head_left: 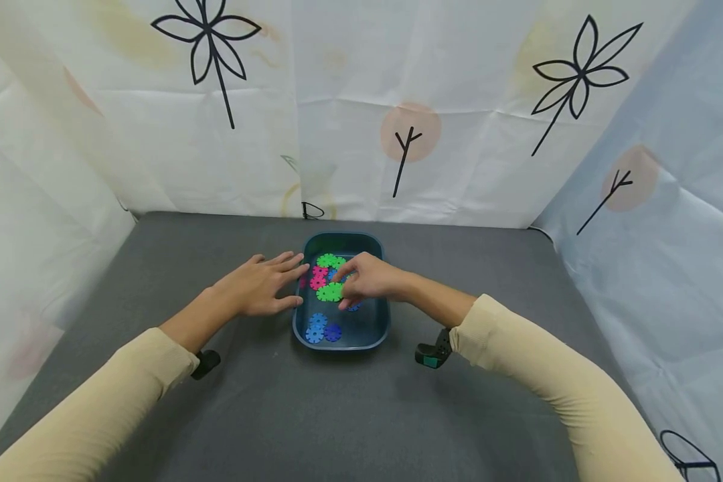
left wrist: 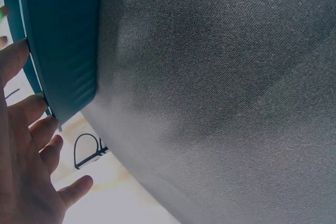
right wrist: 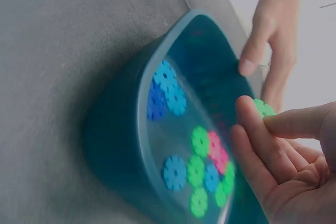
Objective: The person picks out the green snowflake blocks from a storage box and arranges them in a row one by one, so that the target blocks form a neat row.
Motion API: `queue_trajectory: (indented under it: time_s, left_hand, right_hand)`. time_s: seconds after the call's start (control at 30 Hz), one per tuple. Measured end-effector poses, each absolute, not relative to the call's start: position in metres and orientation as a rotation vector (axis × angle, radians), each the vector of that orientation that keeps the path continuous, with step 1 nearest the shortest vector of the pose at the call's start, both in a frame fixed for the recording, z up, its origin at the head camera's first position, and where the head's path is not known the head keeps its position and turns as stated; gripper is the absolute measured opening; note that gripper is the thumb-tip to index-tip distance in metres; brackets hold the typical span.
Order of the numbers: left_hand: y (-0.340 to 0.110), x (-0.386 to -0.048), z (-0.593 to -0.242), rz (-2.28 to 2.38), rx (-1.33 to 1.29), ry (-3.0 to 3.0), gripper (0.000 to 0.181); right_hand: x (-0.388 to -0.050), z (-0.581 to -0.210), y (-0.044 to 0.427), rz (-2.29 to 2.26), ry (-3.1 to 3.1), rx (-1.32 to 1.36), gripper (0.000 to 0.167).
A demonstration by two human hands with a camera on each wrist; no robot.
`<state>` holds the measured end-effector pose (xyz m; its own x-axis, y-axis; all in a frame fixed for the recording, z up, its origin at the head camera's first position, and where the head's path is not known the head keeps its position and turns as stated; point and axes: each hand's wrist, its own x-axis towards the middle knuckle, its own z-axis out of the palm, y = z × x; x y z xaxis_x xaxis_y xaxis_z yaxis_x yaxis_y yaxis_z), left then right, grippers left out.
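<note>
A dark teal tray (head_left: 364, 329) holds several notched plastic discs. Green discs (head_left: 327, 292) and pink discs (head_left: 318, 277) lie around its middle, while light blue discs (head_left: 316, 327) and a dark blue disc (head_left: 333, 332) sit near the front left corner. My left hand (head_left: 262, 286) rests at the tray's left rim, fingers spread and fairly straight. Above the tray's interior, my right hand (head_left: 372, 276) pinches a green disc (right wrist: 264, 108) between thumb and fingers, as the right wrist view shows. In the head view this hand covers part of the pile.
The tray stands on a grey cloth-covered table (head_left: 349, 415). White patterned curtains (head_left: 349, 167) hang behind it and at both sides. A dark band with a small device (head_left: 434, 351) is on the right wrist.
</note>
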<state>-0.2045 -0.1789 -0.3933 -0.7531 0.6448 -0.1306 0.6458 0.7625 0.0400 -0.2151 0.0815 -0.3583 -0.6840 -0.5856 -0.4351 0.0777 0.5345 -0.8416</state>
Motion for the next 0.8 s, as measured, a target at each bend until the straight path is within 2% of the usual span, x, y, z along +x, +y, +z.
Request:
queue_trajectory:
  time_s: [0.43,0.8]
  left_hand:
    - [-0.180,-0.204,-0.394,-0.006,1.039,2.821,0.073]
    - [-0.179,-0.204,-0.392,0.001,1.025,2.817,0.074]
  right_hand:
    - [-0.226,-0.338,0.169,-1.198,2.196,-0.424,0.033]
    - [-0.224,-0.349,0.237,-1.181,2.389,-0.265,0.035]
